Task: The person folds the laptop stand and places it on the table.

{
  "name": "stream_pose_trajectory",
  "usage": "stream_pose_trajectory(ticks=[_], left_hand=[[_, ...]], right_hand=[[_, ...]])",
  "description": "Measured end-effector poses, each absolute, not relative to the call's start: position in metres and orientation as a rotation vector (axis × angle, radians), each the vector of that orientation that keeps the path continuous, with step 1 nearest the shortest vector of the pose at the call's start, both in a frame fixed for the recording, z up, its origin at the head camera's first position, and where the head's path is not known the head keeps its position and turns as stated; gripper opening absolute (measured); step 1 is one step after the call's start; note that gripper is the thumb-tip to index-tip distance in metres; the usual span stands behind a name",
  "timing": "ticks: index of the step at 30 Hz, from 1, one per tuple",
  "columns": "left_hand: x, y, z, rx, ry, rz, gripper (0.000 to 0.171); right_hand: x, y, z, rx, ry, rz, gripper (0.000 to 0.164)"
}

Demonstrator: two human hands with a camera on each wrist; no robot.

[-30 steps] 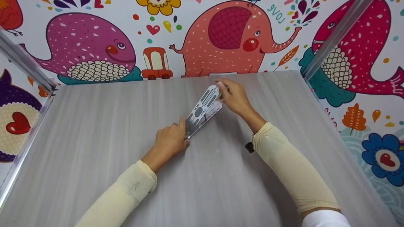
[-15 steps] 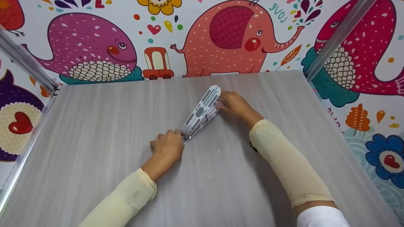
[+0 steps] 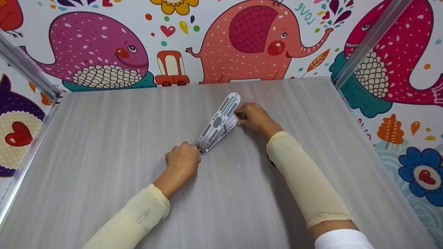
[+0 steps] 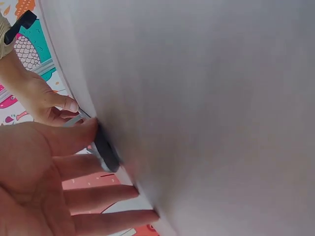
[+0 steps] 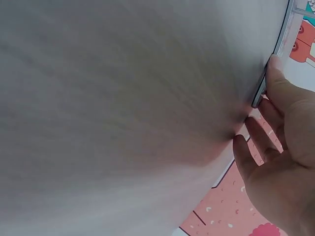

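Note:
A silver folding stand (image 3: 217,121) stands partly unfolded on the table, its two slotted plates joined at the lower left and spread like a narrow V. The upper plate tilts up with nothing on it. At the joined end my left hand (image 3: 183,159) pinches the stand between thumb and index finger. In the left wrist view the dark end of the stand (image 4: 105,151) shows by those fingertips, the other fingers stretched along the tabletop. My right hand (image 3: 255,117) pinches the far end of the lower plate. The right wrist view shows the thumb (image 5: 276,73) along that plate's edge.
The stand is on a wide grey wood-grain table (image 3: 121,121). Behind it rises a wall with cartoon animals (image 3: 249,41). Metal posts stand at the back left (image 3: 31,69) and back right (image 3: 367,45) corners.
My right hand has come down from the upper plate's tip to the lower plate's far end. My left hand has slid back to the joined end. The stand's spread looks about the same.

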State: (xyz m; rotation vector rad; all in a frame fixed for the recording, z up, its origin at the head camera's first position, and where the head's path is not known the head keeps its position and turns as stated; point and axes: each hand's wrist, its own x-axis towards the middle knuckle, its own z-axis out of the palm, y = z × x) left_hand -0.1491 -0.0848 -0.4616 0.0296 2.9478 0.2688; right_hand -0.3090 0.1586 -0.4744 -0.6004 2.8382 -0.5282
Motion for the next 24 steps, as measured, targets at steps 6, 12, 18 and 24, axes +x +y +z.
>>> stream_pose_trajectory(ticks=[6, 12, 18, 24], left_hand=[[-0.151, -0.089, -0.461, 0.07, 2.973, 0.228, 0.038], [-0.156, -0.093, -0.458, 0.079, 2.938, 0.202, 0.038], [-0.166, -0.101, -0.456, 0.105, 2.917, 0.165, 0.034], [-0.179, -0.112, -0.458, 0.108, 2.897, 0.177, 0.032]], right_hand=[[-0.309, 0.156, -0.471, -0.55, 2.822, -0.563, 0.053], [-0.307, 0.161, -0.468, -0.532, 2.826, -0.547, 0.049], [-0.3, 0.168, -0.468, -0.516, 2.818, -0.561, 0.047], [-0.291, 0.176, -0.469, -0.532, 2.824, -0.54, 0.038]])
